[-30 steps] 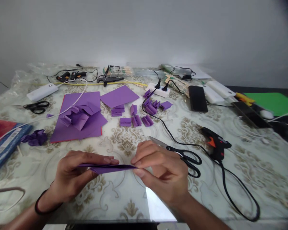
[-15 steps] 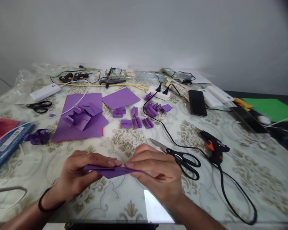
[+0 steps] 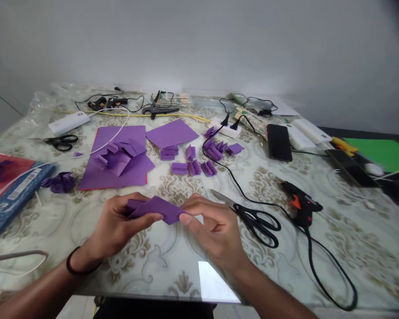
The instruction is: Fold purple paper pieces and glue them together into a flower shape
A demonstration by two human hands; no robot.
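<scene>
Between my hands, above the near part of the table, is a folded piece of purple paper point(image 3: 162, 209) with a flat face turned toward me. My left hand point(image 3: 121, 223) pinches its left part, thumb in front and fingers behind. The right corner is gripped by the thumb and fingers of my right hand point(image 3: 213, 223). Beyond them lie several small folded purple paper pieces point(image 3: 193, 167). A stack of purple sheets point(image 3: 89, 175) carries a folded paper shape point(image 3: 118, 159). Black-handled scissors point(image 3: 252, 219) rest just right of my right hand.
A hot glue gun point(image 3: 301, 204) with a looping black cord lies at the right. Phones point(image 3: 279, 141), power banks point(image 3: 69, 122) and a power strip point(image 3: 224, 127) are spread farther back. At the left are crumpled purple paper point(image 3: 60, 181), a blue-and-red packet point(image 3: 18, 195) and small scissors point(image 3: 61, 142).
The purple paper has been tilted up, so its broad face shows instead of its edge. My left thumb now lies across its front. The whole view has shifted slightly.
</scene>
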